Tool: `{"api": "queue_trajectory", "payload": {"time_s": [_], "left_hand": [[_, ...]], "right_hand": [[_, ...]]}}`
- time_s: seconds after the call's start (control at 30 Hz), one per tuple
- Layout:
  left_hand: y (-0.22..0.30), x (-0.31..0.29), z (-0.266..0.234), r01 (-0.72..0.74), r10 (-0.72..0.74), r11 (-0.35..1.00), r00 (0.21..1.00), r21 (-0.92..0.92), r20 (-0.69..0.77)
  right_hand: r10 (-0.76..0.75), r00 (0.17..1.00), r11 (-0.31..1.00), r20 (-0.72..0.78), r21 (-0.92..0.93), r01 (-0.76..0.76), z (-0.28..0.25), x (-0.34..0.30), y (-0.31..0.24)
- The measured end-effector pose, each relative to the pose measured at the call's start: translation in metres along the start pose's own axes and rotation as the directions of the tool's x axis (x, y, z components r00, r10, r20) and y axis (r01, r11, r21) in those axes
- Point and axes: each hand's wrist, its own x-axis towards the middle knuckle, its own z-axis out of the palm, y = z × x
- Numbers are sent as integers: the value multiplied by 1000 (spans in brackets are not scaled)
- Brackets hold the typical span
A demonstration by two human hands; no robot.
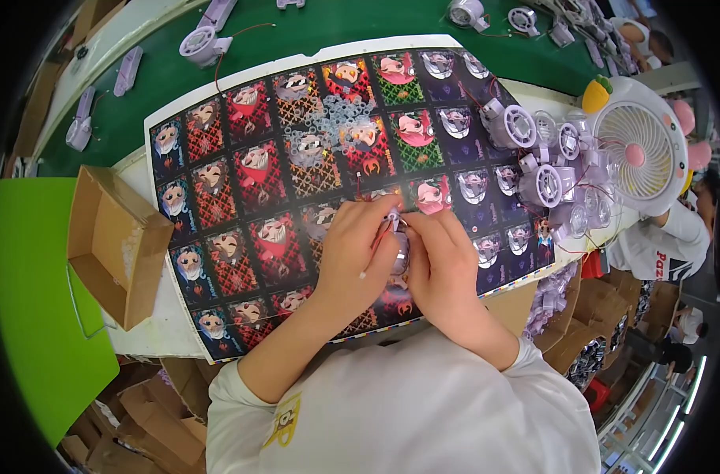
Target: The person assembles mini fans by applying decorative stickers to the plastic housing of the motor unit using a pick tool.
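Over a dark printed sheet (253, 193) with rows of cartoon figures, both hands meet around a small light-purple plastic fan housing (402, 254) with thin red wires. My left hand (353, 246) is closed on its left side, and a wire end with a pale connector hangs below those fingers. Closed on the other side is my right hand (445, 265), thumb and fingertips at the part's top. Fingers hide much of it. Beyond the hands lies a heap of small clear rings (340, 122). Similar purple housings (545, 186) with wires are piled to the right.
An open cardboard box (150, 257) stands at the left edge of the sheet. A white desk fan (638, 150) is at the right, behind the pile. Along the far side runs a green belt (297, 33) carrying scattered purple parts. Another person's white sleeve (688, 229) shows at far right.
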Motion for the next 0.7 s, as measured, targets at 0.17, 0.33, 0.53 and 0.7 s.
{"api": "queue_trajectory", "payload": {"time_s": [0.17, 0.33, 0.53, 0.7], "left_hand": [[-10, -2, 8, -84, 83, 996, 990, -3, -115], [-10, -3, 3, -91, 92, 996, 993, 12, -75], [-5, -9, -4, -29, 23, 993, 998, -115, -57], [10, -36, -35, 8, -8, 998, 1000, -56, -10]], "right_hand": [[-85, 992, 996, 89, -14, 87, -7, 13, 6], [-251, 847, 939, 468, -96, 331, -43, 56, 2], [-187, 889, 982, 418, 74, 172, -44, 56, 33], [-53, 955, 967, 293, -222, 122, -40, 53, 56]]}}
